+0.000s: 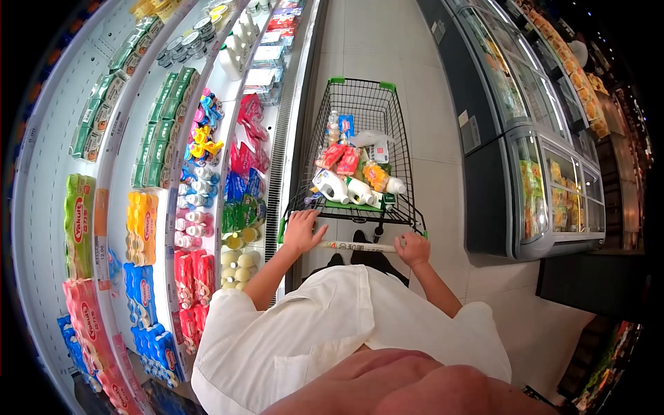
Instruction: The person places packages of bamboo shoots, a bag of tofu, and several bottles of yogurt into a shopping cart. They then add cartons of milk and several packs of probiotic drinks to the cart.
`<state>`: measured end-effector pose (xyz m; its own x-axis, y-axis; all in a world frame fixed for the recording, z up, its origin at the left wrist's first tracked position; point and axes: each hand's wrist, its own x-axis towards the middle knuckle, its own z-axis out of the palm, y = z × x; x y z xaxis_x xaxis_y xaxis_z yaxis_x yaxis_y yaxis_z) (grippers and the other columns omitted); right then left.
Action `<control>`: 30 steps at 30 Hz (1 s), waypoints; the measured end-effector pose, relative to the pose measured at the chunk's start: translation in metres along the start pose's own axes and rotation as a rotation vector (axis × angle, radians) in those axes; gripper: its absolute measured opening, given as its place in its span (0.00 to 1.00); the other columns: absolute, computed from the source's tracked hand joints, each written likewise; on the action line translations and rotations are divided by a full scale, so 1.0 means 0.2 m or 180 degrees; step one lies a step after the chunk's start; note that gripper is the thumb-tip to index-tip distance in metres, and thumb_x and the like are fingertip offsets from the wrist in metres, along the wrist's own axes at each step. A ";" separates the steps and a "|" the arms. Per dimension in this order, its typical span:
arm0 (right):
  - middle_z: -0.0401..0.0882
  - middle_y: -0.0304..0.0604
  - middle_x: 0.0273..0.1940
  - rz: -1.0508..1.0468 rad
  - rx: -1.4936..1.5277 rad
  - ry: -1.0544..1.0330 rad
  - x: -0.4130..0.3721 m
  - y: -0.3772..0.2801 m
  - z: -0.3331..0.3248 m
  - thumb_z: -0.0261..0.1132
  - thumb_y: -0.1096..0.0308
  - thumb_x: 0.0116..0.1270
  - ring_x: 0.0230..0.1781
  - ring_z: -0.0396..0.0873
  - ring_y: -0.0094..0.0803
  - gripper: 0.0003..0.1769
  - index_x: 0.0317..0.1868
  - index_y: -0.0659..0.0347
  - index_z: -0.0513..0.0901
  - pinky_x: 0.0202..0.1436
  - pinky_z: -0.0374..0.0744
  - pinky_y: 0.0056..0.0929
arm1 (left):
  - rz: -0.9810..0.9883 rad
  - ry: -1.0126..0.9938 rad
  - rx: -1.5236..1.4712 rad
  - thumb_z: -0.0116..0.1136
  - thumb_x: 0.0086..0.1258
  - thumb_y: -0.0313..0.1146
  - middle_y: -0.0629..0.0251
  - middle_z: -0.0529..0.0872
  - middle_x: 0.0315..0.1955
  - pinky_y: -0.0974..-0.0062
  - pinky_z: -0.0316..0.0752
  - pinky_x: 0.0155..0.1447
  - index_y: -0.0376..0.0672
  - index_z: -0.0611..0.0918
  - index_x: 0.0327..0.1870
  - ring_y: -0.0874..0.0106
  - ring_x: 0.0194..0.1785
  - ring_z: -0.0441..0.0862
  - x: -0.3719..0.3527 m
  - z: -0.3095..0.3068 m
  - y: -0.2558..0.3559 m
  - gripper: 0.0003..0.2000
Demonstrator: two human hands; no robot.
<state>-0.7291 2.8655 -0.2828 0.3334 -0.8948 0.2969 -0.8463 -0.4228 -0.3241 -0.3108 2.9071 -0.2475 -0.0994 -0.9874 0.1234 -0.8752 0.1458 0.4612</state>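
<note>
A black wire shopping cart [402, 124] with green corners stands in front of me. Its pale handle [356, 246] runs between my hands. My left hand [303, 232] lies at the left end of the handle, fingers over it. My right hand [413, 249] is wrapped round the right end. In the cart are white jugs [330, 185], red packages [348, 161], an orange package [375, 176], a blue package [346, 127] and a clear bottle [333, 126].
Refrigerated shelves [124, 207] line the left side, holding Yakult packs [79, 214], green cartons [166, 142] and colourful bagged goods [245, 159]. Glass-fronted freezers [553, 173] stand on the right. A tiled floor [432, 90] runs ahead between them.
</note>
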 end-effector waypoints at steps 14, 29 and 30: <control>0.90 0.47 0.33 0.0144 -0.0036 -0.0063 1.36 0.64 0.16 0.70 0.45 0.74 0.34 0.89 0.52 0.21 0.36 0.55 0.88 0.38 0.84 0.51 | -0.0327 -0.0320 0.0356 0.60 0.79 0.65 0.47 0.86 0.71 0.45 0.59 0.86 0.38 0.81 0.75 0.51 0.80 0.77 1.45 0.09 -0.21 0.38; 0.94 0.51 0.40 0.0491 -0.0177 -0.1738 3.05 1.19 0.21 0.60 0.27 0.75 0.45 0.92 0.53 0.39 0.41 0.57 0.95 0.50 0.87 0.52 | -0.0605 -0.0237 0.0333 0.62 0.78 0.63 0.49 0.87 0.71 0.48 0.60 0.87 0.42 0.85 0.73 0.53 0.79 0.78 3.01 0.06 -0.43 0.35; 0.95 0.50 0.41 0.0507 -0.0192 -0.1817 3.16 1.23 0.24 0.59 0.27 0.75 0.45 0.92 0.53 0.39 0.41 0.56 0.96 0.51 0.87 0.51 | -0.0608 -0.0232 0.0332 0.62 0.78 0.63 0.49 0.87 0.71 0.48 0.60 0.87 0.42 0.85 0.73 0.53 0.79 0.78 3.11 0.06 -0.45 0.35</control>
<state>-0.7064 2.1904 -0.2172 0.3569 -0.8891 -0.2866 -0.9208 -0.2830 -0.2685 -0.2996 2.2787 -0.2226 0.0422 -0.9988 -0.0230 -0.9252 -0.0478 0.3764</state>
